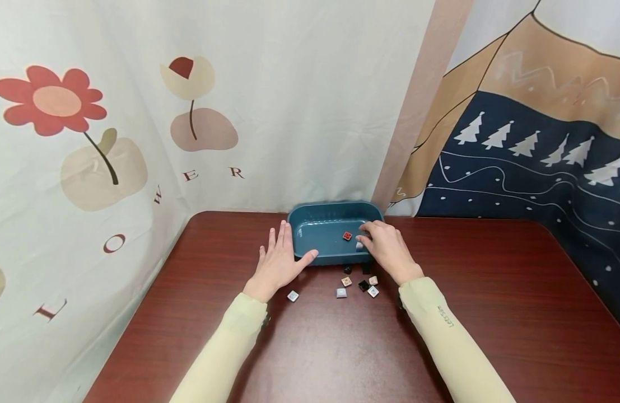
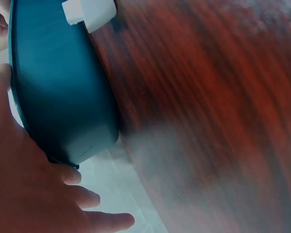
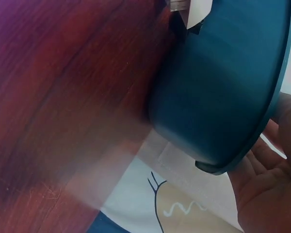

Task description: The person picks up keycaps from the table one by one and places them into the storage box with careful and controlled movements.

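A dark teal plastic tub (image 1: 335, 259) stands at the table's back edge. My left hand (image 1: 278, 265) lies against its left end with fingers spread, the thumb reaching over the front rim; in the left wrist view the fingers (image 2: 77, 194) extend past the tub's end. Over the right end bends my right hand (image 1: 387, 246), thumb and index finger apart above the inside. Just under that thumb is a white keycap (image 1: 359, 245). A red keycap (image 1: 347, 236) lies on the tub floor nearby. The right wrist view shows the right hand (image 3: 269, 170) partly behind the rim.
Several keycaps lie before the tub, including a beige one (image 1: 346, 281), a black one (image 1: 363, 286) and a pale blue-grey one (image 1: 341, 293). Another whitish keycap (image 1: 293, 296) sits apart, near the left wrist. A printed curtain (image 1: 310, 112) hangs behind the table (image 1: 310, 347).
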Tool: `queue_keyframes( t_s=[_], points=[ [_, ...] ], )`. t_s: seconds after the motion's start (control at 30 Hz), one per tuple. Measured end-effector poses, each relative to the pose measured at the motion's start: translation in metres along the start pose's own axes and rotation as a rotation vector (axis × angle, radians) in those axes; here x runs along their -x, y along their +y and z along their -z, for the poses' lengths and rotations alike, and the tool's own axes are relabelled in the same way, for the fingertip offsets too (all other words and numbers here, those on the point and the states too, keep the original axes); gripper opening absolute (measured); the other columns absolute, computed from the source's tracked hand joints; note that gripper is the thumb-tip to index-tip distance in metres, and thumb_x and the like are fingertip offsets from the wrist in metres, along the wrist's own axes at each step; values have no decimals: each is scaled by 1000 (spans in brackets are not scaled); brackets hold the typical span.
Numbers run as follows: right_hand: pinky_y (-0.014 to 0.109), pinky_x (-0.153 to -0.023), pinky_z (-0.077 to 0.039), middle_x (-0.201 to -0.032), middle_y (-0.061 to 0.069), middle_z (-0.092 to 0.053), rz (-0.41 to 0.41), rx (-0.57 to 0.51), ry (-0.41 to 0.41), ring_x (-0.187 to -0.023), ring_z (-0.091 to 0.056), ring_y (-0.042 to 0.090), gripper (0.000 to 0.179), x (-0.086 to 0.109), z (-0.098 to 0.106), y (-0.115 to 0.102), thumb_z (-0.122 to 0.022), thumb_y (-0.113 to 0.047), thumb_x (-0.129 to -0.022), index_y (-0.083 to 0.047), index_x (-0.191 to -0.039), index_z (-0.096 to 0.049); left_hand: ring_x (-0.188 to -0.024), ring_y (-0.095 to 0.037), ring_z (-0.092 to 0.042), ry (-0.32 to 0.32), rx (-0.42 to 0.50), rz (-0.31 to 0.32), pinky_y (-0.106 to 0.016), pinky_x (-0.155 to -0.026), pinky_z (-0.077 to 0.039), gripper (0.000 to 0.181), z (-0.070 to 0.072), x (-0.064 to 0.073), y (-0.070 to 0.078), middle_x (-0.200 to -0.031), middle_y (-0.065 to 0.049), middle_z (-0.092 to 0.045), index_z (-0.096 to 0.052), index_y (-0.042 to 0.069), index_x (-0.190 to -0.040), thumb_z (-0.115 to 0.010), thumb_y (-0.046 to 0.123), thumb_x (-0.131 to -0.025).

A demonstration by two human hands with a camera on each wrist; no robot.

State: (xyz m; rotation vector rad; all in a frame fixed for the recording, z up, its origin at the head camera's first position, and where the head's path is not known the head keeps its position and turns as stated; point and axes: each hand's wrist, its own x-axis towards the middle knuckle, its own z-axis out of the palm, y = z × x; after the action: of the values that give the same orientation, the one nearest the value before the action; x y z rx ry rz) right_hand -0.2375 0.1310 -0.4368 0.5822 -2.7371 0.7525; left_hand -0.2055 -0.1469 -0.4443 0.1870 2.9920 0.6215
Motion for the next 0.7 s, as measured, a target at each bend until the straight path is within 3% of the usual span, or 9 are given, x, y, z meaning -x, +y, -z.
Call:
queue_keyframes(
  t_s=[0.17, 0.3, 0.53, 0.7],
  points=[
    [46, -90, -57, -112, 13, -72, 9, -59, -3, -100, -68, 28, 25, 5, 7, 2, -72, -19, -99, -2, -118, -75, -158, -40, 2, -4, 1, 3, -71, -118, -15, 111, 0, -1, 0, -174, -12, 1, -1, 3, -166, -44, 78, -96],
    [48, -96, -54, -118, 11, -71, 34, -94, 41, -110, -66, 28, 24, 13, 14, 3, -70, -20, -101, -5, -118, -76, -158, -40, 0, -3, 4, 3, -71, -118, -15, 111, 0, -1, 1, -174, -12, 1, -1, 3, -166, -44, 77, -95],
    [45, -96, -54, -118, 6, -71, 86, -113, 147, -112, -66, 24, 21, 32, 25, -2, -71, -20, -100, -9, -117, -76, -158, -40, -1, -1, -4, 1, -71, -118, -16, 112, -2, -2, 0, -174, -12, 1, -1, 3, -166, -42, 79, -95],
    [46, -97, -54, -123, 5, -69, 91, -117, 142, -115, -64, 23, 25, 47, 31, -7, -72, -21, -100, -9, -121, -75, -158, -41, -1, -1, 2, 0, -71, -118, -15, 112, -1, -2, 0, -174, -12, 1, -1, 3, -166, -43, 78, -95]
  ],
)
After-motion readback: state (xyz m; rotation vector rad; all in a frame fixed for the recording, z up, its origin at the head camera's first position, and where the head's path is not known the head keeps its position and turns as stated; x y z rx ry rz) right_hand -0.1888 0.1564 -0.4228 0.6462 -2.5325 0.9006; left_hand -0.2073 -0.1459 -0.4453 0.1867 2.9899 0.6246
